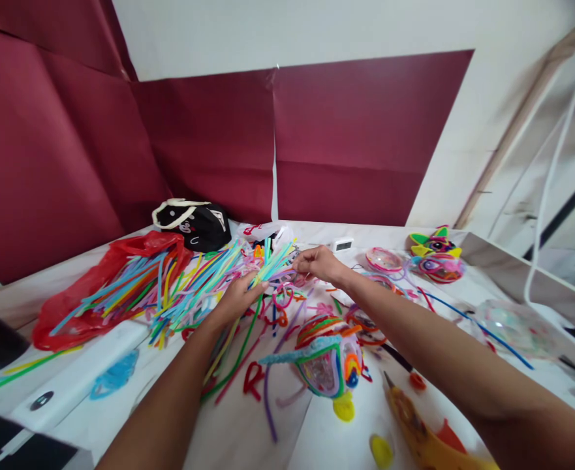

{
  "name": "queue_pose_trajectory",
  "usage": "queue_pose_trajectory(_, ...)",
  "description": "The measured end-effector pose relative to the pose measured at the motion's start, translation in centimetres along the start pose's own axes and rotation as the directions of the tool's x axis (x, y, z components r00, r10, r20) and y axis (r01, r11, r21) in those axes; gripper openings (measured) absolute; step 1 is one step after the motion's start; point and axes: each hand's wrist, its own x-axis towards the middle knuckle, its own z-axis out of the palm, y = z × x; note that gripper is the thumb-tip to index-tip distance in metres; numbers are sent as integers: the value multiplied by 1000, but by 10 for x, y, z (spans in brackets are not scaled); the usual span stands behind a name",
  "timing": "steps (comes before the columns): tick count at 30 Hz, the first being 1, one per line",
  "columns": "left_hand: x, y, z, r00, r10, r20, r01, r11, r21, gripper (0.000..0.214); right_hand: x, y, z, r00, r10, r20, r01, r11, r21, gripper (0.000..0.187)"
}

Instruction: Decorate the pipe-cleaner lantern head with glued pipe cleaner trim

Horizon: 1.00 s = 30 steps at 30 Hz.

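My left hand (241,295) is closed around a small bundle of pipe cleaners (273,262), pale green, light blue and yellow, fanned out toward the back. Just right of that bundle, my right hand (320,264) has its thumb and fingers pinched together. What sits in the pinch is too small to make out; a purple strand runs close to the fingertips. Between my forearms a round figure (321,365) wrapped in coloured pipe cleaners rests on the table. Left of my left hand lies a large pile of loose pipe cleaners (203,281).
A red plastic bag (72,307) full of pipe cleaners lies at the left, with a black bag (194,225) behind it. A white power bank-like bar (79,378) sits in front. Another decorated figure (436,258), clear bowls and a yellow banana-like object (417,424) are at the right.
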Motion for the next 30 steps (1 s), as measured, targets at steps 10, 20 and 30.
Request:
queue_pose_trajectory(10,-2,6,1,999,-20,45,21,1000,-20,37,-2,8,2,998,40,41,-43,995,87,36)
queue_pose_trajectory(20,-2,4,4,996,-13,88,15,1000,-20,36,-1,13,1,999,8,53,-7,999,-32,37)
queue_pose_trajectory(30,-1,0,4,996,7,86,-5,1000,-15,36,1,15,-7,996,-59,-71,47,986,-160,38)
